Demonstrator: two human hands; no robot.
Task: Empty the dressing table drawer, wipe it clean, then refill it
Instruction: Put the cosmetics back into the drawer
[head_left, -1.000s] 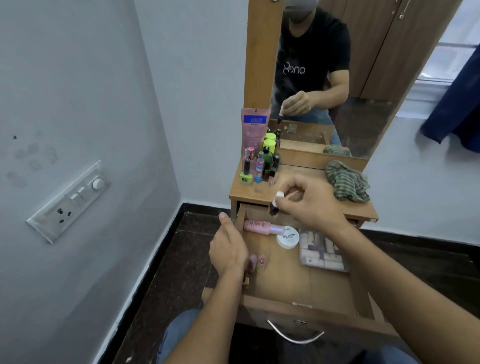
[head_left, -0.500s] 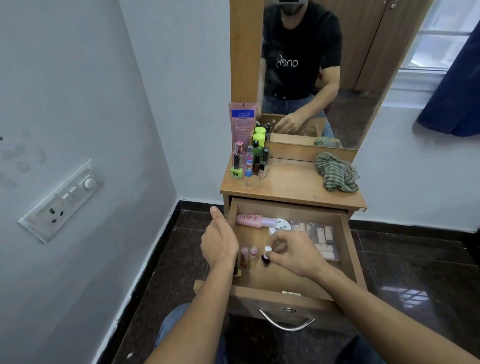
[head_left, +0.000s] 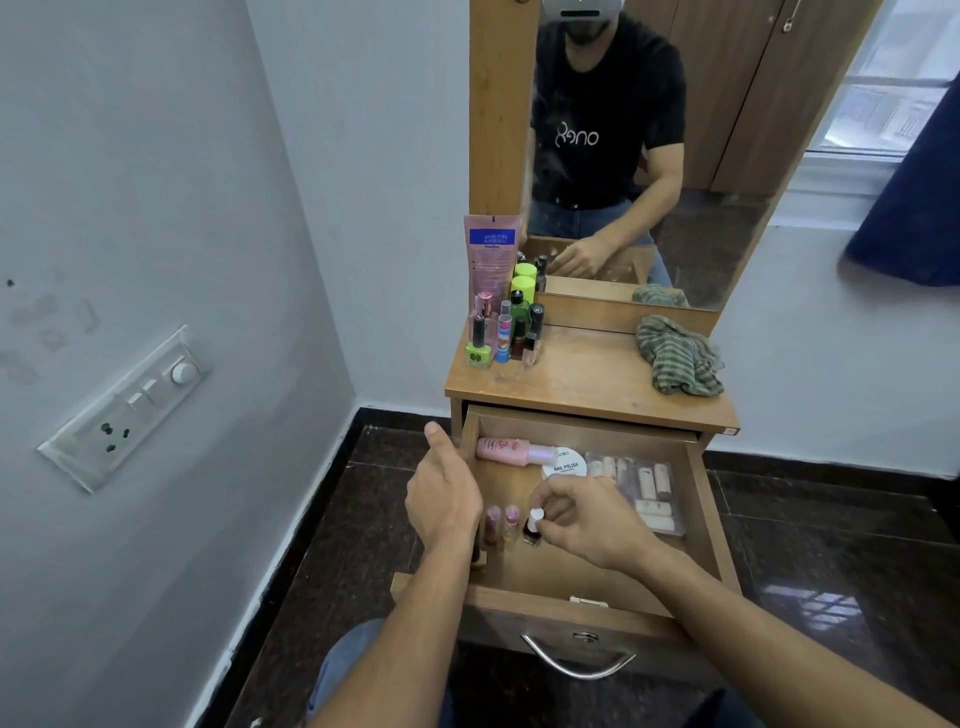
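The pale wooden drawer (head_left: 550, 603) is standing pulled out under the table (head_left: 587, 379). Inside, the right grip (head_left: 587, 519) is pinching a small dark nail polish bottle (head_left: 533, 527) by its white cap, upright just beside two pink bottles (head_left: 502, 524). The left grip (head_left: 441, 499) is resting at the drawer's left wall with its thumb raised; its fingers are hidden, so I cannot tell what it is holding. A pink tube (head_left: 511, 449), a white tub (head_left: 567, 466) and a clear pouch (head_left: 641, 486) are lying along the back.

Switchboard (head_left: 127, 408) with sockets and a dial knob (head_left: 183, 372) on the grey wall (head_left: 156, 182) at 9 o'clock, navy curtain (head_left: 914, 208) hanging at 2, glossy dark floor tiles (head_left: 831, 571) at 4.
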